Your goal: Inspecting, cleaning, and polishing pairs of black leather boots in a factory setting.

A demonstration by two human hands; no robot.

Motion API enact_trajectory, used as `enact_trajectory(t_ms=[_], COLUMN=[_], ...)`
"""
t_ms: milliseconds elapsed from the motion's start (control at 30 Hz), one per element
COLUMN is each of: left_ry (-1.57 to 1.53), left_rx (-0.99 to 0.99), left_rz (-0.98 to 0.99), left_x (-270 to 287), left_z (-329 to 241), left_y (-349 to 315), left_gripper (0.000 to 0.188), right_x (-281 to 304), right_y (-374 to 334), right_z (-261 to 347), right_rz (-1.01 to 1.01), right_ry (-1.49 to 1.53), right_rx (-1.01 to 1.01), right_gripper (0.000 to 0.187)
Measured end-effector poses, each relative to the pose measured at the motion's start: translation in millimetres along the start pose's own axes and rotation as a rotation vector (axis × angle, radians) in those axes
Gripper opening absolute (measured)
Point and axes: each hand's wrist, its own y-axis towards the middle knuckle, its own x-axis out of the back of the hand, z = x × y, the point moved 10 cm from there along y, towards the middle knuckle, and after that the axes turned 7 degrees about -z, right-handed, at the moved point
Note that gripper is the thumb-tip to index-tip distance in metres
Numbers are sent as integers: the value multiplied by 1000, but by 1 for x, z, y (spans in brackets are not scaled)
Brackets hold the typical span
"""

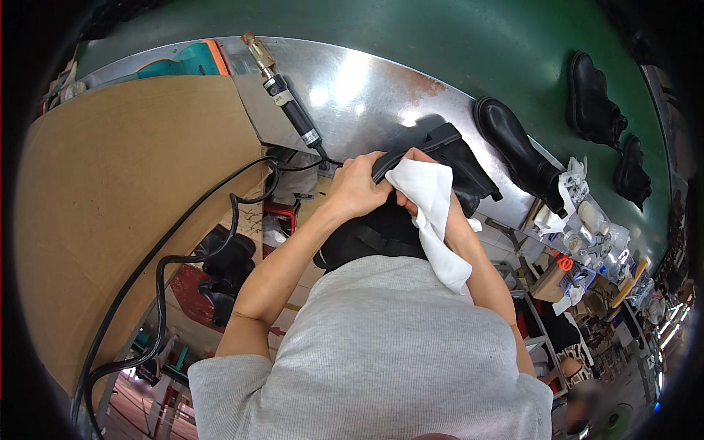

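Note:
A black boot (463, 163) lies on its side before me at the metal table's near edge, its sole turned toward me. My left hand (358, 185) is closed around the toe end of it. In my right hand (412, 199) a white cloth (433, 192) is gripped; it presses against the sole edge near the toe and drapes down over my forearm. The right fingers are partly hidden by the cloth. Just beyond, a second black boot (513, 139) lies on the table, its shaft toward the right.
A black handheld heat tool (290, 106) with a brass nozzle lies on the metal tabletop (352, 81), its cable looping over a cardboard sheet (132, 176). Two more boots (592, 99) sit on the green belt (506, 44). Bottles and crumpled paper (576, 194) crowd the right.

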Motion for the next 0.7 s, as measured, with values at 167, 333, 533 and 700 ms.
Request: enact_trajectory(t_ms=[167,333,533,700], left_ry=[2,-4,-8,11], left_rx=[-28,63,89,54], left_rz=[-4,68,67,39], left_x=[0,-4,-2,-3], left_z=[-3,5,5,8], left_y=[1,2,2,2], left_gripper=[24,38,41,36], right_x=[2,10,2,1], right_y=[3,6,5,7], right_z=[-3,-3,1,1], right_rz=[-14,-87,-26,-22], right_ry=[-9,29,-44,-49], right_rx=[59,98,113,60], right_gripper=[16,16,17,18])
